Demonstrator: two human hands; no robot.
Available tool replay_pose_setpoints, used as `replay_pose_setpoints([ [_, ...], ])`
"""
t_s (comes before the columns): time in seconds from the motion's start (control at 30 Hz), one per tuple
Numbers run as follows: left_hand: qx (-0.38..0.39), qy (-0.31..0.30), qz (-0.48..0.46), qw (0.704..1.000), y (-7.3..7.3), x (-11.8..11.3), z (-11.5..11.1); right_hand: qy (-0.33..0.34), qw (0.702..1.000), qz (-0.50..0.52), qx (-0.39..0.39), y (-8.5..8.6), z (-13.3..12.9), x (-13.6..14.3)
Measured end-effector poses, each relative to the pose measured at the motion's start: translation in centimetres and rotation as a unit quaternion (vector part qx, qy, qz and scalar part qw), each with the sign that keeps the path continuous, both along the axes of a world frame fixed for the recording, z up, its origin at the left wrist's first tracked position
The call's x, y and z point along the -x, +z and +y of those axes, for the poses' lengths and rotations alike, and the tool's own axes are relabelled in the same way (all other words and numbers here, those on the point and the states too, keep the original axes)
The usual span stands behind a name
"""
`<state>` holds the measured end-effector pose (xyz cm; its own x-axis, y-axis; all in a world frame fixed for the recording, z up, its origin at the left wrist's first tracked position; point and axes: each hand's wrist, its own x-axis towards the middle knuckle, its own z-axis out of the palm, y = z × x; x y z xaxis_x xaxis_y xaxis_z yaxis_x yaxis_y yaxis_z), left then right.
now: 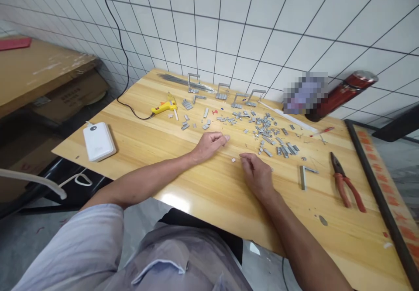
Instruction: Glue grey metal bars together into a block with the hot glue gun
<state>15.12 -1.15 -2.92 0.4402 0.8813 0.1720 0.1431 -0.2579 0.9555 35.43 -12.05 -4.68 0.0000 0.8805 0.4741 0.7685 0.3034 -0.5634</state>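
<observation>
Nearest, on the varnished, wood-grained tabletop (196,177), the right hand (257,172) rests with its fingers loosely curled; I cannot tell whether its tips meet. The left hand (211,145) is folded inward, thumb pressed to forefinger, though at this scale I cannot say whether something tiny sits between them. A pale, flat, square-edged chip (233,160) lies between the two hands, nearer the right one and apart from the left.

To the right lie a matte grey L-shaped piece (303,178) with a thin arm, and pliers (340,176) with dark metal jaws and smooth red-orange handles, slightly parted.

Beyond the hands spreads a scatter of loose grey pieces (265,124) — small blocks, short bars and slivers with a dull, metallic look. These appear to be the part left unassembled, and they are many. Left of them lies a yellow glue gun (164,107), glossy, with a black cord.

Farthest, near the tiled wall, four angular grey frames (221,96) stand upright on blocky bases — seemingly the finished portion, a modest share so far. Behind them lies a bundle of thin, straight wires (178,81).
</observation>
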Motion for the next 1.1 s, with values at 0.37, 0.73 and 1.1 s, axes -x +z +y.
replay_pose_setpoints([
  [0.37, -0.103, -0.059, 0.045, 0.992, -0.5, 0.4, -0.9, 0.005, 1.000, 0.009, 0.019, 0.4, 0.1, -0.6],
  [0.73, -0.141, -0.107, 0.087, 0.980, -0.7, 0.6, -0.8, 0.003, 0.999, 0.003, 0.046, 0.3, 0.1, -0.8],
  [1.1, -0.024, -0.114, 0.066, 0.991, 0.9, -1.9, -0.2, 0.023, 0.998, -0.022, 0.050, 0.5, 0.2, 0.3],
])
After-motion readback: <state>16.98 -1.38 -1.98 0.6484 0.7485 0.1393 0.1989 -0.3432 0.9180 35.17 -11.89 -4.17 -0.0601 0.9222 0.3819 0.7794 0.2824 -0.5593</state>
